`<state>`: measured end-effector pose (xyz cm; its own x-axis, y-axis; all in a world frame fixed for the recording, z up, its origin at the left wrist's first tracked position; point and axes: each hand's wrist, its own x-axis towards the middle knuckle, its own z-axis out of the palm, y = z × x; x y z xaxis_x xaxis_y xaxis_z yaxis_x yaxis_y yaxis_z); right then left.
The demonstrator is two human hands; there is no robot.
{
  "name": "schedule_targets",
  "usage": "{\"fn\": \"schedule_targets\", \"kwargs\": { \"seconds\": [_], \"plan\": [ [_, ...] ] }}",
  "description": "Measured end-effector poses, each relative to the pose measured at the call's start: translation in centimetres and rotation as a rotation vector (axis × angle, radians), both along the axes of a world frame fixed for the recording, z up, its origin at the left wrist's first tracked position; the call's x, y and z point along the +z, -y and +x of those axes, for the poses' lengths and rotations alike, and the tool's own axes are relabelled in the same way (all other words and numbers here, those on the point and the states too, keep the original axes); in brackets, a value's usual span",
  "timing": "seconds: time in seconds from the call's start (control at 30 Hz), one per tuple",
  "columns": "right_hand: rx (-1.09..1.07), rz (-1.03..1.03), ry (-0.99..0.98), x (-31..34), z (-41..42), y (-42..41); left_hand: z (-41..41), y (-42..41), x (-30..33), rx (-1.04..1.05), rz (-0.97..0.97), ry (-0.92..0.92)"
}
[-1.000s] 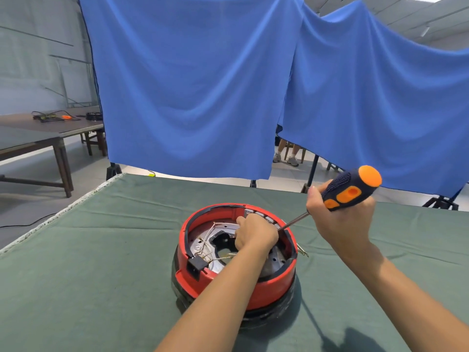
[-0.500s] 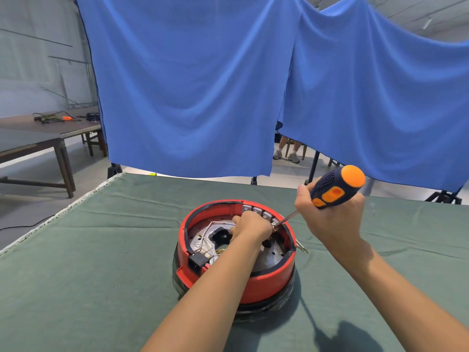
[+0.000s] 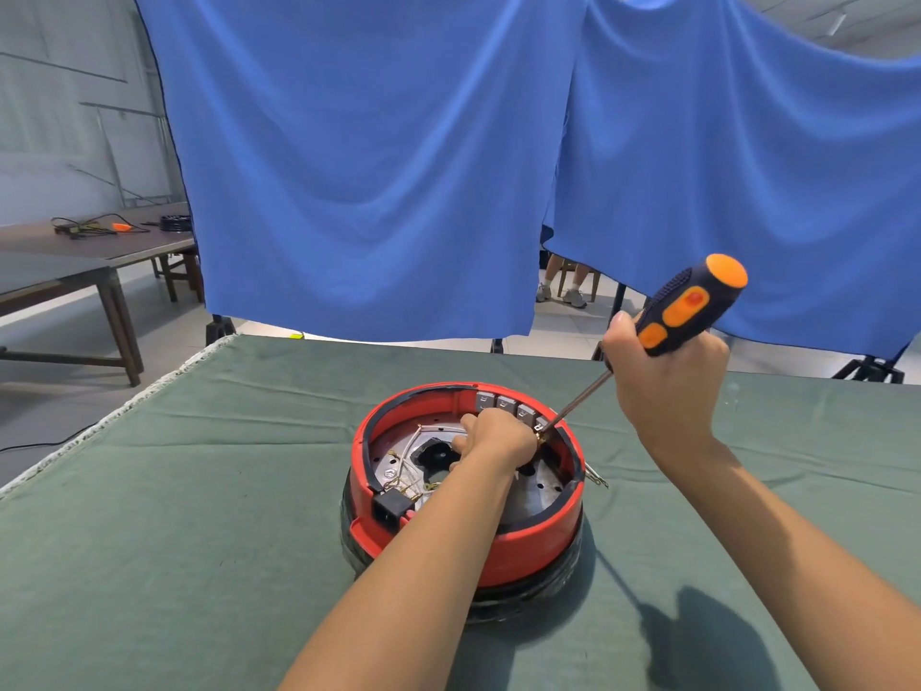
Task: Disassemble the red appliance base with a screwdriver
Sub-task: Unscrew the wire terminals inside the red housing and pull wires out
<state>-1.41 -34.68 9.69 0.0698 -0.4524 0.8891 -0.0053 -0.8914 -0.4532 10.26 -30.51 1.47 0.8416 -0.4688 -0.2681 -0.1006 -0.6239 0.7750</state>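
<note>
A round red plastic appliance base (image 3: 523, 551) sits open-side up on a green cloth-covered table (image 3: 199, 516); the left hand (image 3: 498, 436) reaches inside, fingers curled, what they hold hidden; the right hand (image 3: 668, 381) grips a black-and-orange-handled screwdriver (image 3: 683, 306), its tilted shaft's tip at the far inner rim; blue fabric backdrops (image 3: 374, 167) hang behind.

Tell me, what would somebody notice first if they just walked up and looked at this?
Probably the round red appliance base, opened up in the middle of the green table cloth, with wires and metal showing inside. The left hand reaches into it, while the right hand grips a black-and-orange screwdriver slanting down to its far rim. Big blue curtains hang behind.
</note>
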Motion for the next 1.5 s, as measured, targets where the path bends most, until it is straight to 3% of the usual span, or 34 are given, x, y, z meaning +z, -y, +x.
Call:
{"fn": "schedule_targets", "kwargs": {
  "seconds": [0.27,0.37,0.53,0.7,0.8,0.9,1.13,1.3,1.43,1.5],
  "plan": [
    [0.026,0.188,0.016,0.7,0.5,2.7,0.4,0.2,-0.4,-0.032,-0.048,-0.003],
    [0.042,0.201,0.020,0.7,0.3,2.9,0.3,0.3,-0.3,-0.047,0.040,0.035],
    [0.003,0.063,0.023,0.3,0.1,0.7,0.4,0.3,-0.2,-0.045,0.056,0.057],
    [0.004,-0.139,-0.018,-0.5,-0.2,-0.8,0.5,0.0,-0.2,-0.045,-0.045,0.008],
    [0.021,-0.149,-0.019,-0.5,-0.1,-0.8,0.4,0.1,0.0,-0.063,0.046,0.050],
    [0.021,-0.081,-0.011,-0.4,0.0,-0.3,0.2,0.0,0.2,-0.062,0.085,0.056],
    [0.067,0.248,0.035,-0.5,-0.4,2.5,-0.4,-1.0,0.9,-0.017,-0.083,-0.040],
    [0.022,0.401,0.105,-1.9,-1.2,3.6,-1.1,-2.4,1.7,-0.190,0.038,0.174],
    [0.086,0.324,0.084,-1.3,-1.6,3.0,-1.1,-3.9,2.1,-0.187,0.123,0.546],
    [0.090,0.261,0.054,-1.0,-1.6,2.5,-1.0,-4.6,2.4,-0.175,0.056,0.645]
  ]
}}
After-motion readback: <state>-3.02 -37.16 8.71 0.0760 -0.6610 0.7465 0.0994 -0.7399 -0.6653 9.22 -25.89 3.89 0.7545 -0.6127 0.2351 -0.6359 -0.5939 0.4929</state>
